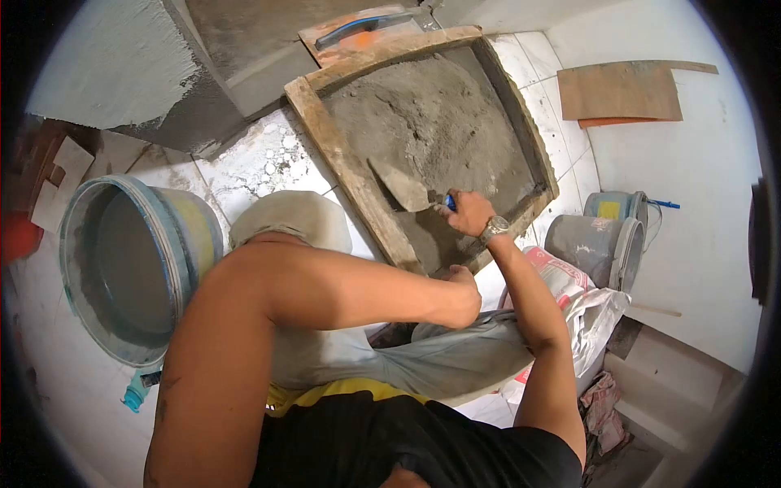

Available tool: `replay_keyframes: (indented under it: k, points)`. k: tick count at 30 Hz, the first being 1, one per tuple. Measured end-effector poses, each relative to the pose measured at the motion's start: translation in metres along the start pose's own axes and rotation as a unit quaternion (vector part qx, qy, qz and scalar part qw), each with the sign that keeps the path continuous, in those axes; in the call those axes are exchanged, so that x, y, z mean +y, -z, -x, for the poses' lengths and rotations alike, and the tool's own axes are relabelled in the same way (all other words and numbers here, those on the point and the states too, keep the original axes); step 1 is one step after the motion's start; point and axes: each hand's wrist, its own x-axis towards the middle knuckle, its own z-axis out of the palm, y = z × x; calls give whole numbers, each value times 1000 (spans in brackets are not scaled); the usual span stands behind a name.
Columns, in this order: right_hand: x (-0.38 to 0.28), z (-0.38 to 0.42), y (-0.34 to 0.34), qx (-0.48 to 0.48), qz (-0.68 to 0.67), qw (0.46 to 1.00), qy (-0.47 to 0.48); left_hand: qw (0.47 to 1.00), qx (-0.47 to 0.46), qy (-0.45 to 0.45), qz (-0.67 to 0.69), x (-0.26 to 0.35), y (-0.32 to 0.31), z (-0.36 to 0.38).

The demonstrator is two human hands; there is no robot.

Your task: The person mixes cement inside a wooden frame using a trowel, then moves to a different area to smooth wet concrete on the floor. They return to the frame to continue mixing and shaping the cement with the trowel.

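A wooden-framed tray (321, 130) holds grey mortar (431, 122), heaped toward its middle and back. My right hand (472, 214) is closed round the blue handle of a trowel (400, 187) at the tray's right front part. The trowel's metal blade points left and lies over the mortar, with some grey mix on it. My left hand (464, 297) is near the tray's front corner, its fingers curled in; whether it holds anything is hidden.
A large bucket (171, 268) with grey liquid stands at the left. Two buckets (586, 248) lie at the right beside a torn sack (561, 276). A float with a blue handle (362, 37) rests behind the tray. A brown board (622, 93) leans on the wall.
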Motion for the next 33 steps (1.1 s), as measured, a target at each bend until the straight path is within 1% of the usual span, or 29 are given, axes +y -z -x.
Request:
replay_keyframes:
  k: [2,5,6,7,9,10,12,13,14,15,16,18,20,21,22,23,24,25,26,27,29,30,32,33]
  points:
    - [1,-12,-13,13,49,997,61,1000,6,0,4,-3,0,4]
    - [-22,-39,-20,12,21,998,50,1000,6,-7,2,-2,3,7]
    - [-27,-50,-18,-14,4,998,66,1000,0,-8,-2,-2,1,4]
    - [-33,-60,-18,-14,3,998,67,1000,-1,-7,-2,-3,0,1]
    - [-44,-77,-17,20,-26,997,69,1000,-14,-13,-3,-3,1,-4]
    - [-49,-89,-18,21,-26,997,69,1000,-14,-13,-4,-3,2,-4]
    - [-52,-112,-24,46,-34,996,71,999,16,-39,7,-4,6,9]
    - [-49,-117,-22,47,-34,996,71,999,15,-39,6,-5,8,15]
    - [-50,-118,-15,-15,-164,986,8,999,21,-37,14,-6,9,20]
    - [-56,-116,-2,-79,-287,953,-52,999,28,-32,24,-8,8,23]
    - [-58,-102,5,-96,-401,907,-89,999,28,-26,28,-10,7,19]
    - [-39,-90,3,-138,-481,856,-132,1000,-15,17,7,-8,3,3]
    - [-21,-66,5,-136,-491,848,-147,1000,2,12,8,-6,1,5]
    - [-7,-57,-1,-138,-489,848,-152,1000,14,5,1,-4,1,7]
    - [10,-49,-11,-83,-333,934,-98,1000,17,0,3,-3,3,9]
    - [20,-40,-19,-24,-165,985,-40,1000,10,-9,6,-1,5,12]
    - [21,-28,-24,-24,-163,985,-43,1000,4,-16,8,-1,6,12]
    - [22,-16,-30,2,-62,998,3,1000,7,-17,9,0,6,10]
    - [18,-10,-30,27,40,998,51,1000,-1,-13,8,2,6,8]
    - [13,-13,-30,27,42,997,51,1000,-9,-7,6,2,5,5]
    - [0,-24,-30,-28,12,1000,-1,1000,-3,-11,-3,2,7,3]
    - [1,-39,-37,1,30,1000,6,1000,0,-13,-13,2,6,2]
    - [1,-72,-39,40,20,998,35,1000,-7,-4,-13,1,5,-5]
    - [-11,-87,-30,62,30,998,4,1000,-12,5,-12,0,4,-8]
